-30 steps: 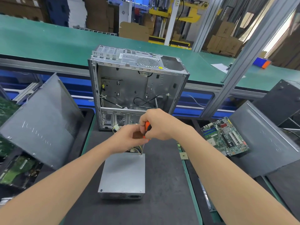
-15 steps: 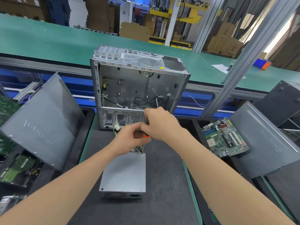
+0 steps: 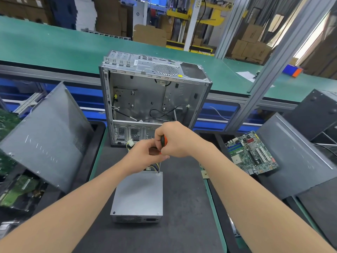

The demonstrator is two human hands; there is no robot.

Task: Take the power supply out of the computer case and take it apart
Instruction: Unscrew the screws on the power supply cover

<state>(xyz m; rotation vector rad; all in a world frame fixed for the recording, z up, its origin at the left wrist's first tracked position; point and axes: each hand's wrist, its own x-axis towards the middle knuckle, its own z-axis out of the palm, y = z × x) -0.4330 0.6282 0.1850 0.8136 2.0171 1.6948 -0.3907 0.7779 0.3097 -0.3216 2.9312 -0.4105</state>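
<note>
Orange and black, the screwdriver (image 3: 162, 140) handle sits in the curled fingers of the right hand (image 3: 176, 141), which grips it from above. The left hand (image 3: 144, 155), just below and touching the right, pinches the lower end of the handle with its fingers curled. The thin shaft runs down, and its tip rests at the far right corner of the power supply (image 3: 138, 194). That grey box lies flat on the dark mat (image 3: 182, 198), out of the case (image 3: 155, 95), with yellow and black wires (image 3: 154, 167) coming from its far end. The case stands upright just behind, open side toward the person. A motherboard (image 3: 251, 154) lies to the right and a grey panel (image 3: 45, 136) leans on the left.
</note>
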